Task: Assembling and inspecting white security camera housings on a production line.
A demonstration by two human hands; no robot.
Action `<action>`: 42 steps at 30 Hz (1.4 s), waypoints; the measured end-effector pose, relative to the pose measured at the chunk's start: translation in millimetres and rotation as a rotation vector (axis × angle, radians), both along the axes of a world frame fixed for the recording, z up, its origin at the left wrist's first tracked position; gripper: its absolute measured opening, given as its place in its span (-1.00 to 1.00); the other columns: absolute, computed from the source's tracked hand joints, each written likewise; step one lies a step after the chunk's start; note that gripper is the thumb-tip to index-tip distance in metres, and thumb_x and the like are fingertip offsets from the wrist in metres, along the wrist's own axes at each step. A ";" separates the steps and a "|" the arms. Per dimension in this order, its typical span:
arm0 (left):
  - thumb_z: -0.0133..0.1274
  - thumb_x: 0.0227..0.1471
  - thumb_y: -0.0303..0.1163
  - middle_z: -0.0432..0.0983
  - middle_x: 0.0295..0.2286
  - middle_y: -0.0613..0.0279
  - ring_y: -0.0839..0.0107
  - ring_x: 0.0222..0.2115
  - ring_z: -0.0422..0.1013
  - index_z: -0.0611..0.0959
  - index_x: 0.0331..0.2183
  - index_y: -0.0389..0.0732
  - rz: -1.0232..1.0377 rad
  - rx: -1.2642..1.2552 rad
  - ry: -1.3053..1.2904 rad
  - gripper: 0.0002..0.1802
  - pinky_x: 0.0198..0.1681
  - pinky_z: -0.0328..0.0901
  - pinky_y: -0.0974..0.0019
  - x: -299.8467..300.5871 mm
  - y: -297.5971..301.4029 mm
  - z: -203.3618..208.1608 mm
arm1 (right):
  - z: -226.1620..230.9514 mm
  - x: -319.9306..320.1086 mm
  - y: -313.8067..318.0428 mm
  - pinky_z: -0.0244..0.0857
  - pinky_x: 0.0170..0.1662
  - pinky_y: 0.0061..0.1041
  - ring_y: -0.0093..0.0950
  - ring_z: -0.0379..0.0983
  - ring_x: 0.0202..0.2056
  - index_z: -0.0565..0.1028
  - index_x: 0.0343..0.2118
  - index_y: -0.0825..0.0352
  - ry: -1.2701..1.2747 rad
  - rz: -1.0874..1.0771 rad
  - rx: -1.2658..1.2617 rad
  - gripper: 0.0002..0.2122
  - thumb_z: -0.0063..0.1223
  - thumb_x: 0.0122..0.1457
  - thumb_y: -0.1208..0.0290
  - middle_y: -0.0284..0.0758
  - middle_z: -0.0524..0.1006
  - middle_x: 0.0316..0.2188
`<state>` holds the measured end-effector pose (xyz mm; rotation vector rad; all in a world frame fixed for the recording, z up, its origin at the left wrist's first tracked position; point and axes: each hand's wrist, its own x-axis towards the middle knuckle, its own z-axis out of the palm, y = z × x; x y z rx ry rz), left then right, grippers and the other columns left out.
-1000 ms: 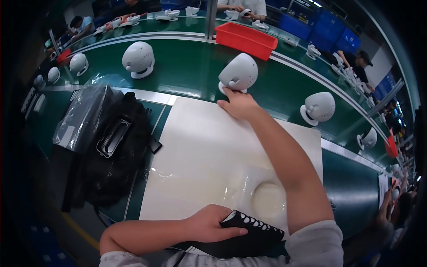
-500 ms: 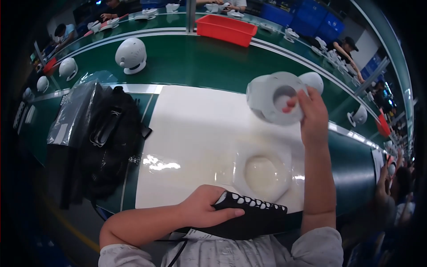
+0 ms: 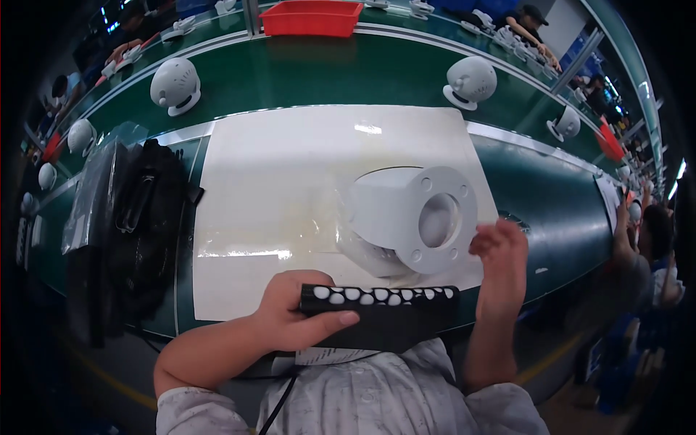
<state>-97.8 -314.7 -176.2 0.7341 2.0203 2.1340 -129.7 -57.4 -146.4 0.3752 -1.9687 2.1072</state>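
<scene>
My left hand (image 3: 290, 308) grips a black sheet (image 3: 384, 322) near my body, thumb on its near side. Rows of white oval spots run along the sheet's upper edge. On the white mat lies a white plastic device (image 3: 384, 206), tipped so its round base, with a large central hole and small round recesses, faces me and up. Beneath it, a clear holder (image 3: 355, 250) is mostly covered. My right hand (image 3: 502, 254) is just to the right of the device's base, apart from it. Its fingers are loosely bent and spaced, with nothing visible in them.
The white mat (image 3: 254, 181) covers the green bench. At left lie a black bag (image 3: 148, 232) and a plastic-wrapped dark package (image 3: 94, 196). Beyond runs a green conveyor (image 3: 304, 80) carrying several white round devices (image 3: 471, 80). A red bin (image 3: 312, 18) stands past it, and people work farther off.
My right hand has brought the white device down onto the clear holder, let go and drawn back. My left hand has shifted slightly left, still gripping the black sheet. The view has turned.
</scene>
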 end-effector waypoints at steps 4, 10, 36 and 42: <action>0.09 -0.26 -0.52 0.34 -0.65 0.29 0.61 -0.62 0.23 0.44 -0.55 -0.35 0.011 0.063 -0.191 -0.84 -0.58 0.12 0.52 0.4 8.3 5.5 | -19.0 31.6 -12.4 0.14 -0.17 -0.51 -0.47 0.26 -0.24 0.16 -0.13 0.44 0.028 0.183 -0.011 -0.60 0.00 -0.04 0.48 -0.21 0.30 -0.24; 0.10 -0.30 -0.57 0.39 -0.59 0.24 0.55 -0.57 0.29 0.47 -0.51 -0.33 0.039 0.116 -0.102 -0.82 -0.50 0.18 0.51 -3.6 22.8 8.3 | -9.5 34.9 -18.3 0.17 -0.25 -0.64 -0.56 0.26 -0.33 0.19 -0.23 0.35 0.118 0.214 0.179 -0.55 0.10 -0.22 0.69 -0.27 0.28 -0.35; 0.12 -0.36 -0.67 0.38 -0.68 0.17 0.39 -0.63 0.32 0.47 -0.64 -0.32 0.113 -0.089 -0.064 -0.85 -0.57 0.20 0.40 -7.6 32.2 6.5 | -1.3 21.3 10.4 0.23 -0.27 -0.44 -0.30 0.39 -0.31 0.33 -0.38 0.39 0.332 0.016 0.356 -0.72 0.06 -0.23 0.70 -0.20 0.43 -0.42; 0.13 -0.36 -0.66 0.38 -0.67 0.17 0.39 -0.63 0.32 0.47 -0.64 -0.31 0.156 -0.098 -0.016 -0.85 -0.57 0.20 0.41 -5.4 83.0 19.6 | 12.1 13.7 71.6 0.18 -0.18 -0.35 -0.35 0.32 -0.32 -0.08 0.01 0.22 0.497 0.107 0.697 -0.33 0.04 -0.14 0.64 -0.26 0.37 -0.44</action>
